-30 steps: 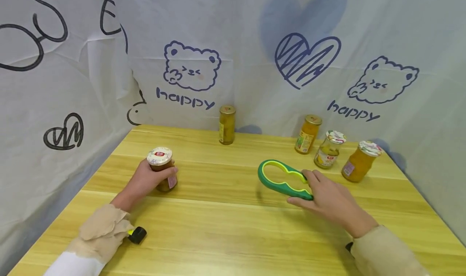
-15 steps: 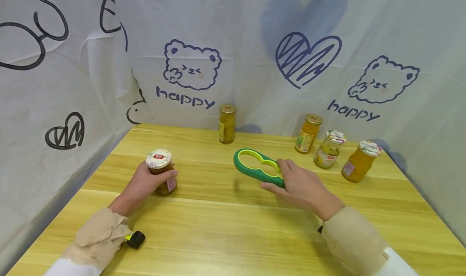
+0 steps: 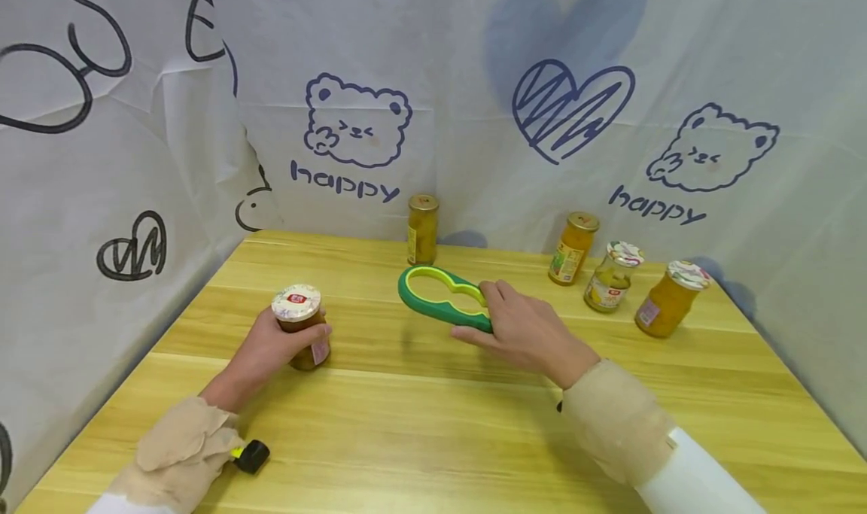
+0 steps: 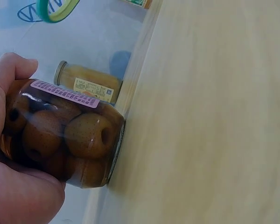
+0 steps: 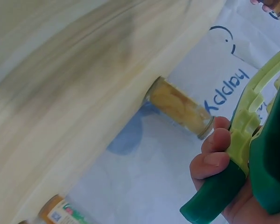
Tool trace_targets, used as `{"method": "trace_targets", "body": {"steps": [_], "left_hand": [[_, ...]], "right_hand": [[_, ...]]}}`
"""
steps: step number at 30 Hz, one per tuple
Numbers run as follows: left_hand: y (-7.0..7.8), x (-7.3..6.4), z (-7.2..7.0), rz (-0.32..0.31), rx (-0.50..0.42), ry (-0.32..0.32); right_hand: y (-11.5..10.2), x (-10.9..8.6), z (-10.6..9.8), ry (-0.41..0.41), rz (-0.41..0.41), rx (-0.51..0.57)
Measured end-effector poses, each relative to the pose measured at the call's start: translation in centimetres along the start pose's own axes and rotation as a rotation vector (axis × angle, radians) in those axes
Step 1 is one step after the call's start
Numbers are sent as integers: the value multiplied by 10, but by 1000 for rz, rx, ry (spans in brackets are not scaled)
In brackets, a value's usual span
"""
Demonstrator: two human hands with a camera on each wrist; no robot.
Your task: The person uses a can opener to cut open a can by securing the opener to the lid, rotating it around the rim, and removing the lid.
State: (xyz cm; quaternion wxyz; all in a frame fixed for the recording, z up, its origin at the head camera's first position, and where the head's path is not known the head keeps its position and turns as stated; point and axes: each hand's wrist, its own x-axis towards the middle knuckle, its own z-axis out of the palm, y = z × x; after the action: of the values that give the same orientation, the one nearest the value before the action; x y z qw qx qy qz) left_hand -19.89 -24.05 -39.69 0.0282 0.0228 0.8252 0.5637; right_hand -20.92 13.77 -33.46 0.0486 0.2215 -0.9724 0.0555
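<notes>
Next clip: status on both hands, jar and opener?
Left hand gripping brown jar, lid on. Right hand holding green opener above the table, apart from the jar. No obstacle seen between them.

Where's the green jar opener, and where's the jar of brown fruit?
Green jar opener (image 3: 443, 314): head view, on its lower green edge.
Jar of brown fruit (image 4: 67, 135): left wrist view, on its glass side.

R hand (image 5: 212, 161) grips grn tool (image 5: 266, 163); yel jar (image 5: 179, 107) behind.

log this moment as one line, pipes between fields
left hand: grips brown jar, lid on | right hand: holds green opener above table | opener/jar: apart | four other jars: upright
</notes>
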Motion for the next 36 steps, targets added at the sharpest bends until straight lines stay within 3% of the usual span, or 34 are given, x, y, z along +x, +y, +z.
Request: {"method": "trace_targets", "body": {"steps": [12,23,30,36], "left_hand": [[2,-5,-1,-8,2,11],[4,-5,0,-17,-14,2],[3,-3,3,22,-32,-23],[2,-3,4,45,-41,-29]], "right_hand": [[-35,22,-6,-21,-74,-31],[-62,38,-10,-18,-47,36],[-80,47,-12,-35,-49,44],[-97,55,-13,-3,-85,33]]}}
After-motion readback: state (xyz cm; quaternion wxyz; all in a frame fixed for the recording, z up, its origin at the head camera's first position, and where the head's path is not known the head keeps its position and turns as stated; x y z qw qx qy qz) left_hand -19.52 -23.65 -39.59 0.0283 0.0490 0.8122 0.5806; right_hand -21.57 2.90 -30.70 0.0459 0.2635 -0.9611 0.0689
